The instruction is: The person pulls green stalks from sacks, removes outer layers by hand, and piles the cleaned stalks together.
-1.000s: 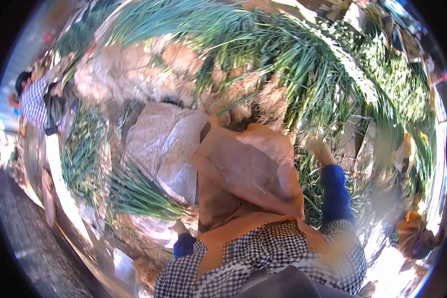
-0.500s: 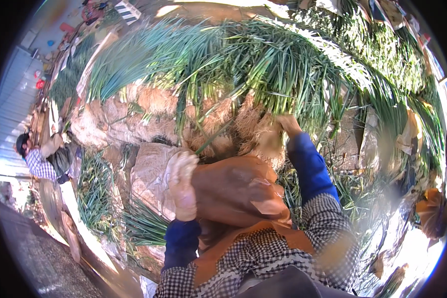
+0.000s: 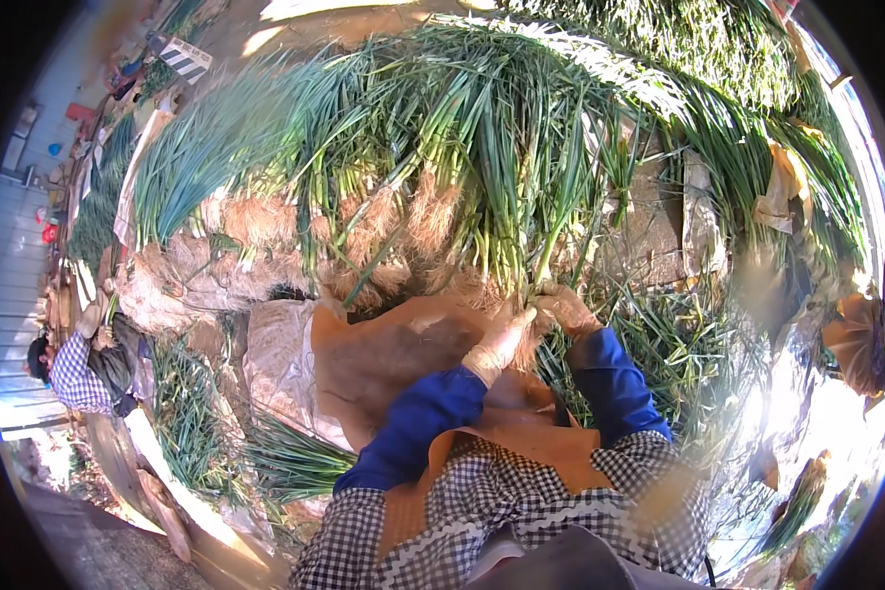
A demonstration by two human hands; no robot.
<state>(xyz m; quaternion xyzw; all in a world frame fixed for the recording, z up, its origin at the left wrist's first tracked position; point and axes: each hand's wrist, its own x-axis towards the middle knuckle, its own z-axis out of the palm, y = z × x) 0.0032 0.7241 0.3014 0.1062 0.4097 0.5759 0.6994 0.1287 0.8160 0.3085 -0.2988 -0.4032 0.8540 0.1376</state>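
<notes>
Long green onions with pale, hairy roots lie in a thick row before me, their leaves pointing away. My left hand [image 3: 501, 342] and my right hand [image 3: 566, 311] are close together over my lap, both closed at the root end of a few green onions [image 3: 529, 241]. Roots hang down between the two hands. The fingertips overlap the stems, so exactly how many stalks each hand grips is hidden. Beneath my hands a brown apron [image 3: 403, 344] covers my legs. To the left, root clusters [image 3: 374, 221] of other bunches face me.
Loose green leaves [image 3: 649, 364] litter the ground at my right. A pale sack [image 3: 277, 344] and a green bundle [image 3: 300, 454] lie at my left. Another person [image 3: 84, 369] sits at the far left. More green onions [image 3: 659, 49] are heaped at the back.
My left hand, open over the apron before, has moved right to meet my right hand at the stem bases. My right hand has come nearer to me. The view has shifted slightly.
</notes>
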